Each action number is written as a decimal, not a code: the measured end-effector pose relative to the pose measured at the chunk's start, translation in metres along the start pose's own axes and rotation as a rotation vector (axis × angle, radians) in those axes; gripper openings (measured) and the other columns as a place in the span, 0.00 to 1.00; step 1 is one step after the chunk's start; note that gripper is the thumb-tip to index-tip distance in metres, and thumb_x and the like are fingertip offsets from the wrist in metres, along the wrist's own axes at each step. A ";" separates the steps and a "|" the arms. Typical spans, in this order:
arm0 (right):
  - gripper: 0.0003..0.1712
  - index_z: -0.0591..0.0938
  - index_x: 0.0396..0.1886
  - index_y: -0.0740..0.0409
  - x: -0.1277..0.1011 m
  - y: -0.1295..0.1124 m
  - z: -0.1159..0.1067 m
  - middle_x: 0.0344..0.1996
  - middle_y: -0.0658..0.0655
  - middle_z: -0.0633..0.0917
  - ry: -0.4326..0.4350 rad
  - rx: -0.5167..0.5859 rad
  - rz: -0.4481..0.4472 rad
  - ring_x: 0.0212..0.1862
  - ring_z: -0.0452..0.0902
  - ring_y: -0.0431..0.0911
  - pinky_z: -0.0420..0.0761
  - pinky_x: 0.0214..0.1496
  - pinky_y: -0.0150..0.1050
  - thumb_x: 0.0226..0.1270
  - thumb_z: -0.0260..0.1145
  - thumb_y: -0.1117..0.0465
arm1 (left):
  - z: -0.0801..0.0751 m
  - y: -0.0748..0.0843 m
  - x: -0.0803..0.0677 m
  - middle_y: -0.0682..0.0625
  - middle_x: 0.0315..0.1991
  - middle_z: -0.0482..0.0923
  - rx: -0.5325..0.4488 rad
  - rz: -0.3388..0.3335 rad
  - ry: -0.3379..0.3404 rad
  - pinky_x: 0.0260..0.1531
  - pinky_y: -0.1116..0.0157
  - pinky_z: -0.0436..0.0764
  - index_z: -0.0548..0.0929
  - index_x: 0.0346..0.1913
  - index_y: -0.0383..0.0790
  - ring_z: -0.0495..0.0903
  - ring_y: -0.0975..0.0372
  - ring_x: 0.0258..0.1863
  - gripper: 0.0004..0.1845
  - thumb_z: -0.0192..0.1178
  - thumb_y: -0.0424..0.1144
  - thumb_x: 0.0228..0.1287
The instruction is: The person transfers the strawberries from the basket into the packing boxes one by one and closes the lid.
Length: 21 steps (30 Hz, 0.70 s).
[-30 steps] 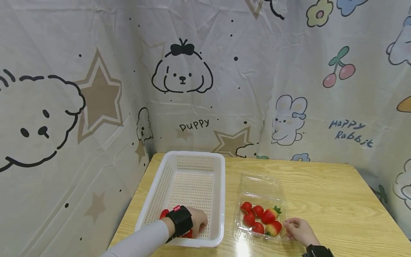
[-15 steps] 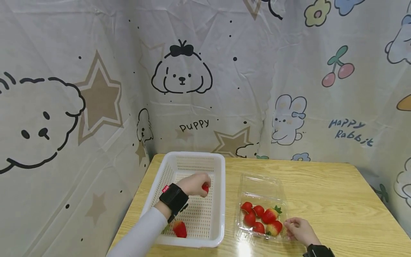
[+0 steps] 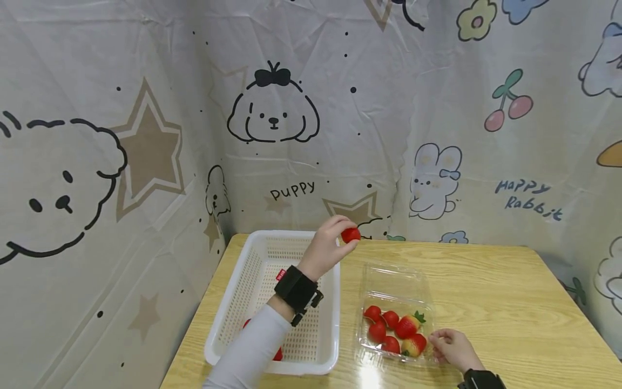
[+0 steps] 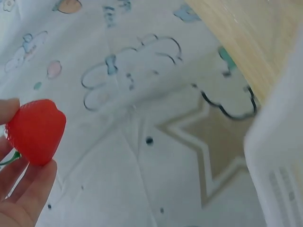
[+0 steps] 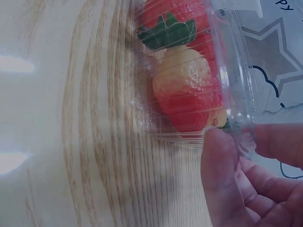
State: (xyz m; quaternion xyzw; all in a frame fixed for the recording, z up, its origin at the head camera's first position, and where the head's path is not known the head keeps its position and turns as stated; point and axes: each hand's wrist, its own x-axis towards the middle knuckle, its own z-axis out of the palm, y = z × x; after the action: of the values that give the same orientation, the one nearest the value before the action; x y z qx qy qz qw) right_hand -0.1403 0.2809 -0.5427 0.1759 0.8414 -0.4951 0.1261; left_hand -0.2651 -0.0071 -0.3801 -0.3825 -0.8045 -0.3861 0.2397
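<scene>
While the left hand (image 3: 326, 249) hung raised above the far right corner of the white perforated plastic basket (image 3: 252, 281), its fingertips (image 4: 14, 179) pinched a small red strawberry (image 3: 350, 235) — held clear of everything, between basket and box. Over to the right, the clear plastic clamshell box (image 3: 394, 281) sat open on the pale wooden table (image 3: 486, 302) with several red strawberries (image 3: 394, 328) in its near half. At its near right corner the right hand (image 3: 453, 348) pinched the rim between thumb and forefinger (image 5: 222, 179), steadying it. Another strawberry (image 3: 278, 354) lay at the near end of the basket, partly hidden by the sleeve. A light pinch seemed wise — soft fruit bruises — and the box was best kept pinned so it would not slide.
</scene>
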 end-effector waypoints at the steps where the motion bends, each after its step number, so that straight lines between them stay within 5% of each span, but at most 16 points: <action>1: 0.14 0.73 0.42 0.77 0.000 0.000 0.000 0.22 0.56 0.79 0.000 -0.001 0.000 0.24 0.74 0.43 0.79 0.29 0.38 0.65 0.55 0.66 | 0.005 0.003 0.001 0.45 0.42 0.76 -0.006 0.003 0.014 0.40 0.72 0.76 0.80 0.41 0.34 0.75 0.58 0.42 0.12 0.65 0.30 0.51; 9: 0.14 0.74 0.41 0.77 0.002 0.003 0.001 0.22 0.56 0.79 0.005 -0.012 -0.018 0.24 0.74 0.43 0.79 0.28 0.38 0.64 0.56 0.65 | 0.051 0.027 0.005 0.46 0.41 0.76 -0.039 -0.005 -0.007 0.40 0.77 0.75 0.80 0.42 0.34 0.76 0.60 0.41 0.13 0.65 0.33 0.53; 21: 0.15 0.73 0.43 0.76 0.003 0.002 -0.001 0.24 0.55 0.80 -0.016 -0.015 0.004 0.26 0.75 0.43 0.79 0.30 0.38 0.66 0.55 0.65 | 0.124 0.049 -0.019 0.51 0.43 0.75 0.075 -0.093 -0.215 0.41 0.82 0.71 0.80 0.43 0.41 0.75 0.66 0.41 0.13 0.64 0.38 0.55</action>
State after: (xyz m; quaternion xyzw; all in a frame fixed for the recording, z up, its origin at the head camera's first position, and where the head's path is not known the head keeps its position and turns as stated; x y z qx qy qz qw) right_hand -0.1419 0.2836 -0.5445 0.1725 0.8438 -0.4899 0.1352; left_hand -0.2260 0.1044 -0.4444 -0.3748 -0.8562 -0.3234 0.1479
